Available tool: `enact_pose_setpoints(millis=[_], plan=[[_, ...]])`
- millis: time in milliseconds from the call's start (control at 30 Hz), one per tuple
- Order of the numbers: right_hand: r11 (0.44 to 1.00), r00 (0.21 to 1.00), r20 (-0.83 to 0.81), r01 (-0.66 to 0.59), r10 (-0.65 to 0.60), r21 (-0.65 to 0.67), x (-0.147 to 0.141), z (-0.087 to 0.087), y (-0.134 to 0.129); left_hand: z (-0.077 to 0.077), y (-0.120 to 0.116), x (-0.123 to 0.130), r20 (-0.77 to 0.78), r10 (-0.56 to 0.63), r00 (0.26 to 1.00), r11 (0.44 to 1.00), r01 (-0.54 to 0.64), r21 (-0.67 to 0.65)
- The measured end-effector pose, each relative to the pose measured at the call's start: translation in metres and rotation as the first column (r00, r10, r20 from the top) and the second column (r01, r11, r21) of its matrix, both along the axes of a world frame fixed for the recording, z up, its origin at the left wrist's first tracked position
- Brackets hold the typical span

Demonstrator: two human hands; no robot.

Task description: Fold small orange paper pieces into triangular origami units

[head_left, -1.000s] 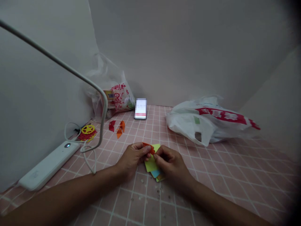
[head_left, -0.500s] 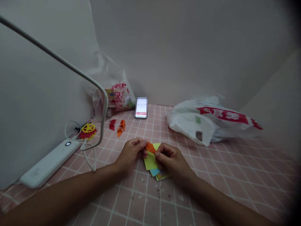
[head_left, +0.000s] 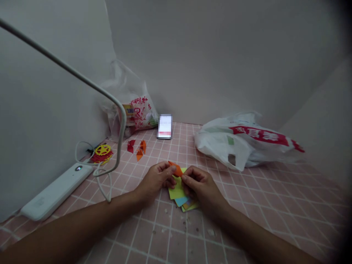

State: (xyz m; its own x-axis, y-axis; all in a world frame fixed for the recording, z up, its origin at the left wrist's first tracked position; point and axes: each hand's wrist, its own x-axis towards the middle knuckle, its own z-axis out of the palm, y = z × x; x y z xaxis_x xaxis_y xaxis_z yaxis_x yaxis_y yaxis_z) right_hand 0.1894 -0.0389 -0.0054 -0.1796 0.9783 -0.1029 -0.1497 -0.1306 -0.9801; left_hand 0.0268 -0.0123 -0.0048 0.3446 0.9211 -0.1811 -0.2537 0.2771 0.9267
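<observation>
Pinched between my two hands is a small folded orange paper (head_left: 176, 169), slim and pointed at its ends. My left hand (head_left: 157, 181) grips its left side between thumb and fingers. At the paper's right tip, my right hand (head_left: 198, 185) closes thumb against forefinger. Below lies a loose stack of coloured paper sheets (head_left: 176, 192), yellow on top with blue and others showing beneath. Part of the stack is hidden by my right hand. Farther off to the left sit several small folded paper pieces, among them an orange one (head_left: 139, 154) and a red one (head_left: 131, 146).
A lit phone (head_left: 164, 126) leans at the back wall. Plastic bags stand at the back left (head_left: 140, 113) and lie at the right (head_left: 242, 141). A white lamp base (head_left: 57, 190), a looping cable (head_left: 110, 183) and yellow and red cut-out discs (head_left: 102, 152) are on the left.
The orange paper has turned in my fingers, and its upper left point now sticks out above my left thumb. Both hands stay nearly in place.
</observation>
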Motion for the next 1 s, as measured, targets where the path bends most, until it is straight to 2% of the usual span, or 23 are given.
enact_pose_setpoints(millis=[67, 167, 333, 433, 533, 633, 867, 1000], plan=[[1.000, 1.000, 0.000, -0.020, 0.020, 0.022, -0.0011, 0.0004, -0.0008, -0.0011, -0.0019, 0.0002, -0.036, -0.021, 0.999, 1.000, 0.022, 0.019], [0.998, 0.998, -0.001, -0.057, 0.057, 0.042, -0.0028, 0.0015, -0.0026, -0.0014, -0.0040, 0.0012, -0.053, 0.015, 0.998, 1.000, -0.014, 0.019], [0.999, 0.998, 0.034, -0.047, 0.046, 0.026, -0.0032, 0.0019, -0.0038, 0.0007, -0.0037, 0.0028, 0.002, 0.047, 0.999, 0.998, -0.047, -0.047], [0.997, 0.997, 0.040, -0.066, 0.064, 0.032, -0.0021, 0.0019, -0.0036, 0.0022, -0.0028, 0.0014, 0.004, 0.052, 0.999, 0.999, -0.052, -0.010], [0.996, 0.997, 0.024, -0.080, 0.079, 0.038, -0.0010, 0.0017, -0.0029, 0.0036, -0.0040, -0.0007, -0.074, 0.001, 0.997, 0.999, 0.002, 0.050], [0.997, 0.998, 0.015, -0.069, 0.069, 0.016, -0.0002, 0.0007, -0.0020, 0.0042, -0.0063, -0.0017, -0.135, -0.075, 0.988, 0.995, 0.083, 0.055], [1.000, 1.000, 0.002, 0.003, -0.003, -0.024, 0.0019, -0.0009, -0.0009, 0.0036, -0.0060, 0.0010, -0.010, -0.077, 0.997, 0.997, 0.077, -0.001], [1.000, 1.000, 0.003, 0.006, -0.006, -0.016, 0.0017, -0.0017, -0.0004, 0.0041, -0.0066, 0.0021, -0.009, -0.053, 0.999, 0.998, 0.053, -0.020]])
